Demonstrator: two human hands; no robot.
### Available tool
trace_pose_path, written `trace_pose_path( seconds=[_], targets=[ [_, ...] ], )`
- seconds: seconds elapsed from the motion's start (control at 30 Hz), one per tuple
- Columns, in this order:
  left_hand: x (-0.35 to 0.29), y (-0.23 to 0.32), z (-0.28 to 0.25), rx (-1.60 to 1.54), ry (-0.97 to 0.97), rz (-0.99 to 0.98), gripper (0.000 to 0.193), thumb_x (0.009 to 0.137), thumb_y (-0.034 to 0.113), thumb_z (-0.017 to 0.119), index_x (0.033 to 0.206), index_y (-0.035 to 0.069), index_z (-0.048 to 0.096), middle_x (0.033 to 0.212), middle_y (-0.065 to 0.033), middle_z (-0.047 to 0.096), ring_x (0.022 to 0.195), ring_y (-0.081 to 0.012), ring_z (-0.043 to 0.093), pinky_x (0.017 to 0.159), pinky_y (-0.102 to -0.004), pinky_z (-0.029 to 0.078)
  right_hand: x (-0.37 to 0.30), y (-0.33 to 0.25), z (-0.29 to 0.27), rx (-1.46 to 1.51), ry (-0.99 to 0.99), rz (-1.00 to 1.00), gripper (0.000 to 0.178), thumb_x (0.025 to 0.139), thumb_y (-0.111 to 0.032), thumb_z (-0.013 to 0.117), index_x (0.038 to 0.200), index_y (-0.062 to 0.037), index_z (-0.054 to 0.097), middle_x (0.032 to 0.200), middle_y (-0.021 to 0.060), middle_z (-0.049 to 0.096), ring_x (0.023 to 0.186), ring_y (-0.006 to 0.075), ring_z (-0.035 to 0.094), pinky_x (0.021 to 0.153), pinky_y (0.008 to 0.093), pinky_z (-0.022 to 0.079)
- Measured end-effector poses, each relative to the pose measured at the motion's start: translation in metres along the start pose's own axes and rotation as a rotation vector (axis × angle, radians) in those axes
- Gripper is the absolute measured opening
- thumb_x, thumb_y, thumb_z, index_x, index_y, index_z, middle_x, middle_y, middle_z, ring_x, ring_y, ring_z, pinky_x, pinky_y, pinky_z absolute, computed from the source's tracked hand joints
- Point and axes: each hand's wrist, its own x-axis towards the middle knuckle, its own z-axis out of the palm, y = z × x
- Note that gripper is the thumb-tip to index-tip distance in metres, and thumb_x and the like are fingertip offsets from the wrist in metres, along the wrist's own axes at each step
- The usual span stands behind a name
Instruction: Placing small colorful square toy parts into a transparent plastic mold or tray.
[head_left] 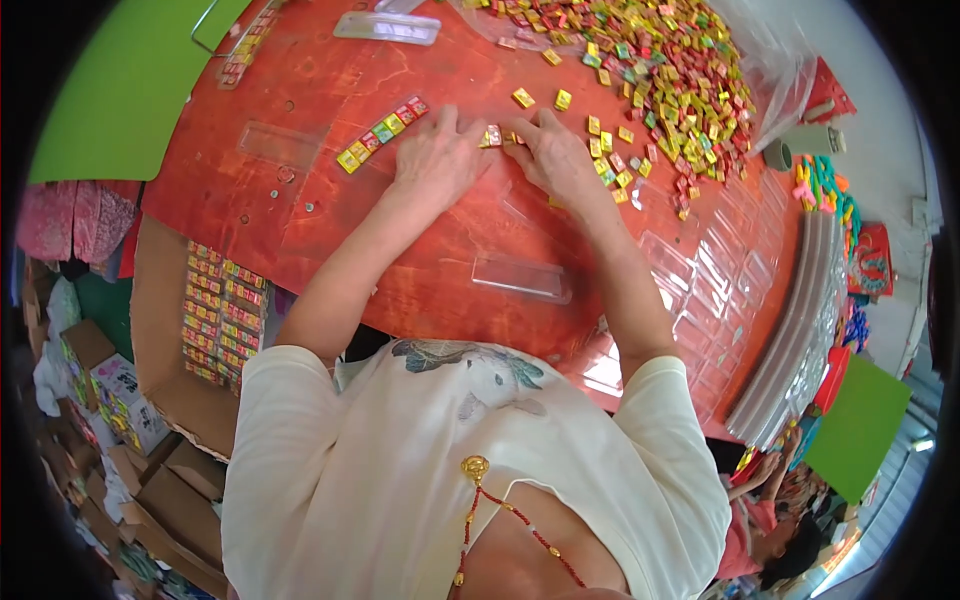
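Both my hands work over the red tabletop (400, 270). My left hand (438, 158) is closed, its fingertips on a small red-and-yellow box (490, 136). A short way to the right, my right hand (556, 158) pinches another small yellow box (513, 138), partly covered by its fingers. The two boxes are close together between the hands. Left of my left hand, a slanting row of small boxes (383, 133) in red, green and yellow lies side by side. Loose yellow boxes (563, 100) are scattered beyond and beside my right hand.
A large heap of small boxes (690, 90) covers the far right. Clear plastic trays (520, 277) lie near me and along the right, beside stacked trays (790, 330). A cardboard carton (165, 330) with filled rows stands at left. Another person (755, 530) is at lower right.
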Motion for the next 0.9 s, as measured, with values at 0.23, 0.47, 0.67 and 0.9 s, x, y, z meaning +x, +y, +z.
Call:
trace_pose_path(
  seconds=[0.23,0.47,0.67,0.9],
  targets=[
    [0.002,0.000,-0.001,-0.123,0.007,0.135,0.030,0.089,0.027,0.069,0.117,0.017,0.064,0.102,-0.0152,0.055,0.080,-0.0368,0.068,0.062,-0.0486,0.057,-0.025,-0.017,-0.016,-0.023,0.101,0.101,0.024,0.091,-0.020,0.067,0.113,-0.0108,0.067,0.091,0.0193,0.059,0.084,0.0392,0.065,0.072,0.0476,0.055],
    [-0.020,0.038,0.007,-0.206,-0.047,0.486,0.032,0.086,0.020,0.072,0.117,0.018,0.064,0.098,-0.0102,0.053,0.088,-0.0295,0.065,0.065,-0.0433,0.055,-0.121,-0.043,-0.019,-0.056,0.248,0.285,0.022,0.089,-0.016,0.068,0.109,-0.0088,0.066,0.088,0.0183,0.057,0.079,0.0366,0.063,0.071,0.0470,0.053],
    [-0.006,0.052,0.014,-0.124,-0.061,0.665,0.039,0.087,0.019,0.071,0.124,0.018,0.061,0.106,-0.0118,0.054,0.092,-0.0305,0.063,0.072,-0.0422,0.055,-0.145,-0.040,-0.010,-0.126,0.266,0.402,0.025,0.088,-0.015,0.070,0.111,-0.0059,0.064,0.088,0.0176,0.056,0.080,0.0360,0.062,0.072,0.0456,0.053],
    [-0.002,0.035,0.016,-0.506,-0.109,0.459,0.053,0.092,0.018,0.064,0.143,0.011,0.050,0.130,-0.0161,0.050,0.116,-0.0359,0.056,0.094,-0.0442,0.049,-0.158,-0.033,-0.009,-0.043,0.342,0.405,0.025,0.089,-0.013,0.068,0.113,-0.0059,0.062,0.092,0.0166,0.056,0.084,0.0359,0.062,0.073,0.0441,0.052]
  ],
)
